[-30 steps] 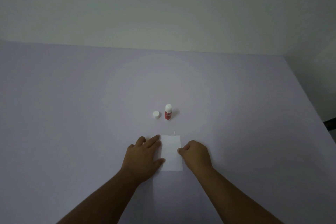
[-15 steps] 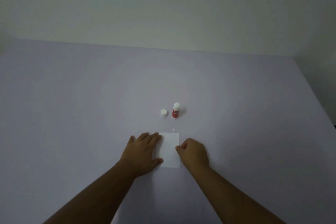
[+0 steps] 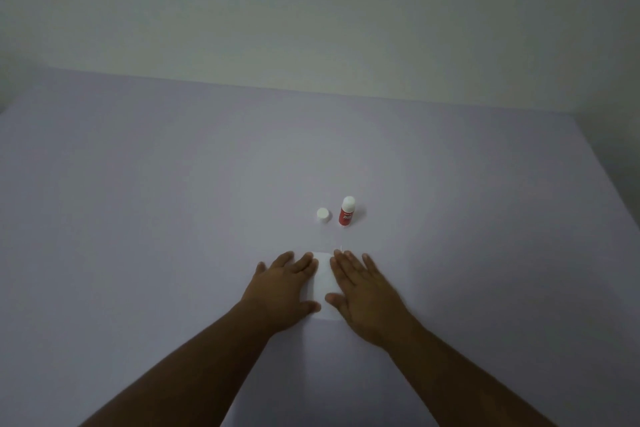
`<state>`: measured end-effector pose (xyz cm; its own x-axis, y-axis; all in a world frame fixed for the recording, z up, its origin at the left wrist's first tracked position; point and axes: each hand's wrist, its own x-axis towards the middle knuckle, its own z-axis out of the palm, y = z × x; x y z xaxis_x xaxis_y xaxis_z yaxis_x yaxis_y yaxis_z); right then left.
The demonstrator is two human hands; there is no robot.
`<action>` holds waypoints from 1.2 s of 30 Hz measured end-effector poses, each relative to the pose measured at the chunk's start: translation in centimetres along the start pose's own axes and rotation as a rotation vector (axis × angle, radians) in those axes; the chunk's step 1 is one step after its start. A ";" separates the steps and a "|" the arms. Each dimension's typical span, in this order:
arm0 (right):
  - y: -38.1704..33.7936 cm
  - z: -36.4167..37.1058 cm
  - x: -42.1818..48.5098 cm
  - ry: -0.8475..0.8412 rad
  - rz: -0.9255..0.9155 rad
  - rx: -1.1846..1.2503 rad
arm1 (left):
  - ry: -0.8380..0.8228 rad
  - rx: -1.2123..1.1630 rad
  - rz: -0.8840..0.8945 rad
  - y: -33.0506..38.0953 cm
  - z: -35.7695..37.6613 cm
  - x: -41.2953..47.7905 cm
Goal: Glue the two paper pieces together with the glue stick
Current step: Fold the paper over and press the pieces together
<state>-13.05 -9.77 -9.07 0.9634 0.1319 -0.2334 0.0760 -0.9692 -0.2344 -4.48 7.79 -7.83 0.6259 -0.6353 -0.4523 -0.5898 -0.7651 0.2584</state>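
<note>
A white paper (image 3: 323,282) lies flat on the pale lilac table (image 3: 173,218), and only a narrow strip of it shows between my hands. My left hand (image 3: 282,291) lies flat over its left side with the fingers spread. My right hand (image 3: 363,291) lies flat on its right side, palm down, fingers apart. Whether one sheet or two lie there I cannot tell. Beyond the paper the red glue stick (image 3: 346,211) stands upright with its white tip bare. Its white cap (image 3: 323,215) sits on the table just left of it.
The table's far edge meets a plain light wall (image 3: 311,28). The table's right edge (image 3: 609,191) runs diagonally at the right of the view.
My right hand has opened from a loose fist to a flat palm and now covers the paper's right side. My left hand stays flat on the left side.
</note>
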 end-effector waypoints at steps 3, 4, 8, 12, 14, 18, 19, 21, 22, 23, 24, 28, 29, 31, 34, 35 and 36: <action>-0.7 0.0 -1.3 0.041 -0.055 -0.082 | -0.004 -0.014 -0.006 0.0 0.0 0.0; -1.1 0.4 -2.2 0.053 -0.098 -0.079 | -0.003 -0.016 -0.007 0.0 0.0 0.0; -0.5 0.5 -2.7 -0.008 -0.172 -0.121 | -0.004 -0.019 -0.007 0.1 -0.2 0.1; -0.1 -0.7 0.6 -0.031 -0.110 -0.084 | -0.014 -0.018 -0.014 0.2 -0.2 0.0; -0.4 -0.5 0.9 -0.041 -0.092 -0.079 | -0.015 -0.014 -0.016 0.2 -0.2 0.0; -1.2 0.7 -2.7 -0.022 -0.162 -0.117 | -0.016 -0.015 -0.016 0.2 -0.2 0.0; -1.1 0.7 -3.0 -0.014 -0.154 -0.158 | -0.016 -0.017 -0.017 0.2 -0.2 0.0; -0.6 0.2 -2.4 -0.048 -0.178 -0.159 | -0.012 -0.021 -0.015 0.2 -0.2 0.0; -0.3 0.0 -1.7 -0.040 -0.201 -0.134 | -0.011 -0.021 -0.013 0.2 -0.2 0.0; 0.1 -0.3 -0.8 -0.045 -0.178 -0.107 | -0.012 -0.020 -0.012 0.1 -0.2 0.0; 0.4 -0.5 0.1 -0.036 -0.133 -0.093 | -0.013 -0.020 -0.013 0.1 -0.2 0.0; 0.2 -0.3 -0.1 -0.026 -0.107 -0.087 | -0.015 -0.018 -0.016 0.1 -0.1 -0.1; -0.1 0.3 -1.2 -0.024 -0.147 -0.104 | -0.014 -0.017 -0.014 0.1 -0.1 -0.1; -0.7 1.2 -3.4 -0.020 -0.182 -0.140 | -0.012 -0.016 -0.010 0.1 -0.1 0.0; 0.2 0.9 -3.4 -0.061 -0.159 -0.144 | -0.012 -0.022 -0.008 0.1 -0.1 -0.1; 0.7 0.6 -2.6 -0.042 -0.145 -0.127 | -0.015 -0.023 -0.008 0.1 -0.2 -0.1; 1.2 0.2 -1.6 -0.040 -0.104 -0.114 | -0.017 -0.024 -0.009 0.1 -0.2 -0.1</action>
<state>-14.60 -11.08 -9.15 0.9381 0.2388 -0.2511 0.2056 -0.9669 -0.1512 -4.49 7.75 -7.62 0.6220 -0.6267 -0.4694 -0.5719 -0.7731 0.2743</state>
